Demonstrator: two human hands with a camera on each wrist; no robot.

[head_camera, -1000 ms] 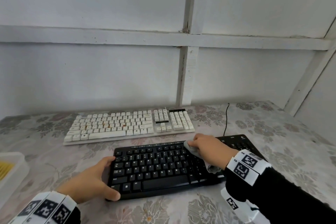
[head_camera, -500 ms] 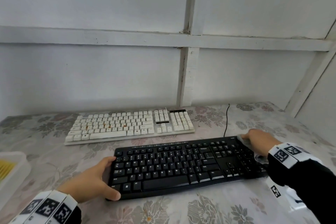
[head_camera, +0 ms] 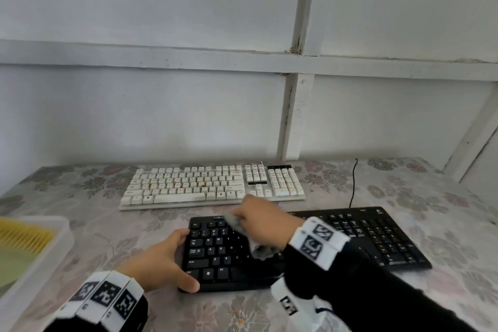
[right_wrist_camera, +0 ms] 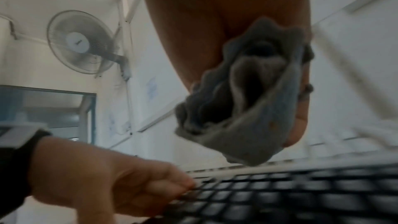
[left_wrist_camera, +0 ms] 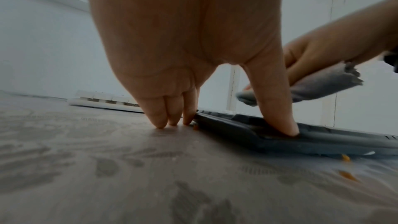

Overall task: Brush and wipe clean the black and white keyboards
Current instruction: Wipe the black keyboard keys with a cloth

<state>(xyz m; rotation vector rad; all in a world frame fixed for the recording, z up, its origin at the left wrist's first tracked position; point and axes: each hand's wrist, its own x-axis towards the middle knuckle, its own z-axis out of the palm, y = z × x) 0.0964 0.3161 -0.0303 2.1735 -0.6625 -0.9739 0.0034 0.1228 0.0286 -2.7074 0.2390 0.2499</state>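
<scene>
Wiping at the black keyboard (head_camera: pixel 310 248), my right hand (head_camera: pixel 265 219) grips a bunched grey cloth (head_camera: pixel 260 249), its fingers (head_camera: pixel 244 206) curled round the fabric over the top-left keys; whether the cloth touches the keys I cannot tell. That keyboard lies flat on the flower-patterned table (head_camera: pixel 444 197), directly beneath those fingers and running off to their right, with its black cable (head_camera: pixel 353 183) trailing toward the wall. My left hand (head_camera: pixel 159 260) steadies the keyboard's left end: the thumb (left_wrist_camera: pixel 277 105) presses on the near corner while the other fingers (left_wrist_camera: pixel 159 113) rest straight on the table against the far side of that end, clamping the edge between them. Just beyond my right fingers sits the white keyboard (head_camera: pixel 213 184), parallel to the black one and apart from it, with orange specks among its middle keys. Well to the left of my left fingers, at the table's edge, stands a white tray (head_camera: pixel 58 244) holding yellow bristles (head_camera: pixel 24 237). From the right wrist view, a wall fan (right_wrist_camera: pixel 82 42) hangs high beyond both hands.
</scene>
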